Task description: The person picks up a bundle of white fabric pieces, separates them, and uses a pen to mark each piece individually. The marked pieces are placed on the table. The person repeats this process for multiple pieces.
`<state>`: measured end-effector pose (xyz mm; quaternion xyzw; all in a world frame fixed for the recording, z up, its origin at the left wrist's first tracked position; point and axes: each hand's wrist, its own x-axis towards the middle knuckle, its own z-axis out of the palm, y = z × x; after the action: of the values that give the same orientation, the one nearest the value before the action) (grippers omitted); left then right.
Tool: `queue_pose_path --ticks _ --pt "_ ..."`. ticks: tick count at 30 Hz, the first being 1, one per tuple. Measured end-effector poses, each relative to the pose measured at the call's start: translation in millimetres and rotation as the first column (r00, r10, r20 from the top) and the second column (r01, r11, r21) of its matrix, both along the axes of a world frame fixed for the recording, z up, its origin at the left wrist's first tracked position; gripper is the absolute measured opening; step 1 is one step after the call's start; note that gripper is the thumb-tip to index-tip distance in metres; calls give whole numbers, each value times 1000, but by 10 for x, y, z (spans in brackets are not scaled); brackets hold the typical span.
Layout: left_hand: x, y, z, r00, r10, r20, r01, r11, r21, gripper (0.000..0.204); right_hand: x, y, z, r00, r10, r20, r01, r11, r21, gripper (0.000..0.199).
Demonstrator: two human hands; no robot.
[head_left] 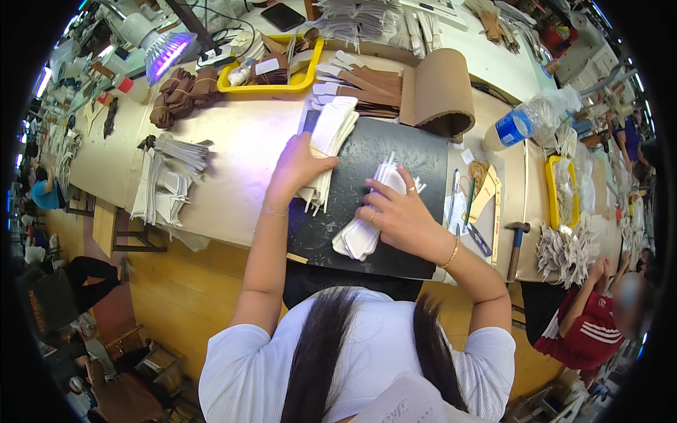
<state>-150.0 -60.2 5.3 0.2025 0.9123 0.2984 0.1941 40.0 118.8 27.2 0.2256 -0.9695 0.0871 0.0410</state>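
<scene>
My left hand [300,168] is closed around the left side of a thick bundle of white strips [334,130], its thumb lying across the front and its other fingers partly hidden. The bundle leans over the top left of a scuffed black mat [416,149]. My right hand [402,213] grips a second, smaller bundle of white strips [356,240] lying aslant on the mat. Wide rounded ends of that bundle point toward me; thin ends show beyond my fingers.
Left of the mat lie more white strips [161,187] and brown bundles [173,99]. Behind are a yellow tray [271,88] and a curled cardboard sheet [443,92]. To the right are a plastic bottle [509,128], pens, and a hammer [517,243]. A person in red [582,324] sits at right.
</scene>
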Motion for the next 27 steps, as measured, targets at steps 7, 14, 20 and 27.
queue_pose_path --ticks 7,14,20,27 --pt "89 -826 160 897 197 397 -418 672 611 59 -760 213 254 948 -311 -71 301 945 -126 53" --pt "218 -987 -68 711 -102 696 -675 179 716 49 -1479 64 -238 942 -316 -115 326 941 84 56" --pt "541 -625 126 680 -191 708 -671 226 706 55 -967 -230 315 949 -183 -257 38 874 -484 25" --pt "682 -276 201 707 -254 660 -563 364 742 60 -533 -126 442 968 -81 -237 -8 937 -349 17"
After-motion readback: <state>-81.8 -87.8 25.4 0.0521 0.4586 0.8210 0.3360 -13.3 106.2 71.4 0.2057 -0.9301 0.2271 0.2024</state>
